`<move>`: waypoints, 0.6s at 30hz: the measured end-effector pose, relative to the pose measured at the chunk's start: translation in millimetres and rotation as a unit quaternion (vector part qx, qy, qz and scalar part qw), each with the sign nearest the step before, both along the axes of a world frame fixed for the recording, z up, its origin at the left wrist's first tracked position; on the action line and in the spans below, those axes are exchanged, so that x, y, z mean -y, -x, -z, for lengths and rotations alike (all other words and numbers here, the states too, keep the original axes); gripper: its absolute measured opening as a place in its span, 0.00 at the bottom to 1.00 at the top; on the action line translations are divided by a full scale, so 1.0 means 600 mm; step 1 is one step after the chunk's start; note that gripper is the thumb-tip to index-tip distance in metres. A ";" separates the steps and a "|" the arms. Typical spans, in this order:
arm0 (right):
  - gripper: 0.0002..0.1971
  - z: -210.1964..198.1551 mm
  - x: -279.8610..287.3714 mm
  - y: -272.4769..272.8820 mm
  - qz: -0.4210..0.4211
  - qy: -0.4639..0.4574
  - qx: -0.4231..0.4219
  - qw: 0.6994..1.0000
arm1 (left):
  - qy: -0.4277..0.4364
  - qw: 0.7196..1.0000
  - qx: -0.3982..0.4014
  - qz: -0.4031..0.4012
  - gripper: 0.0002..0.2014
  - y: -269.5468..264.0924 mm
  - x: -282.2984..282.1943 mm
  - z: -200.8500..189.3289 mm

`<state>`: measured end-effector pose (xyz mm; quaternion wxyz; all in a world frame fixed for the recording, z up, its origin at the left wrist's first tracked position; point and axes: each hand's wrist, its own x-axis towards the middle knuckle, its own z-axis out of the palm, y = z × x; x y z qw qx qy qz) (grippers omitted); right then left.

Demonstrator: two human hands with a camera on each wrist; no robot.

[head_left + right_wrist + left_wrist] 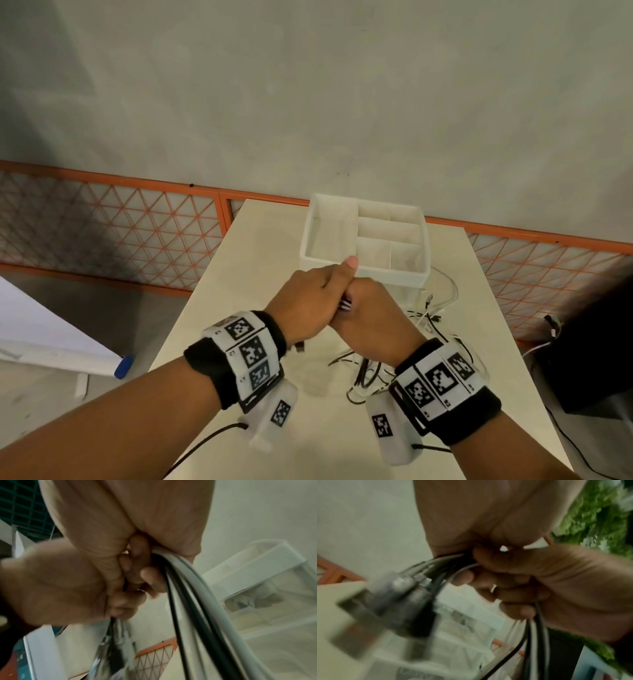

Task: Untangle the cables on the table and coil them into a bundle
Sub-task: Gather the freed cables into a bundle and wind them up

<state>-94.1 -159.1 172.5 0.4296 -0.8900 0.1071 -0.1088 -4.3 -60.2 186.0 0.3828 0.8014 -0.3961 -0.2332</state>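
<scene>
Above the table (pixel 253 260), my left hand (pixel 313 303) and right hand (pixel 375 320) are pressed together, and both grip the same bunch of black and white cables (pixel 346 304). In the left wrist view my left hand (pixel 471 520) holds cable ends whose plugs (pixel 406 595) hang blurred, and the right hand (pixel 573 588) clasps strands (pixel 536 635) that drop below it. From the right wrist, black and white strands (pixel 188 588) curve out of my right hand (pixel 137 513) beside the left hand (pixel 60 588). A loose tangle (pixel 428 318) lies on the table under and right of my right hand.
A white divided box (pixel 394 278) stands on the table just beyond my hands. An orange mesh fence (pixel 102 222) runs behind the table. A black object (pixel 589 377) with a cord sits off the table's right edge. Bare tabletop lies to the left.
</scene>
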 end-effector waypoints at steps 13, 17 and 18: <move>0.25 0.008 0.077 0.077 0.099 -0.211 0.037 0.972 | 0.081 0.971 -0.219 -0.046 0.24 -0.092 -0.055 -0.003; 0.15 0.001 0.055 0.061 0.143 -0.236 0.139 0.951 | 0.179 0.930 -0.282 -0.153 0.25 -0.064 -0.029 0.000; 0.13 -0.002 0.043 0.053 0.156 -0.234 0.166 0.945 | 0.168 0.935 -0.271 -0.155 0.29 -0.049 -0.023 0.000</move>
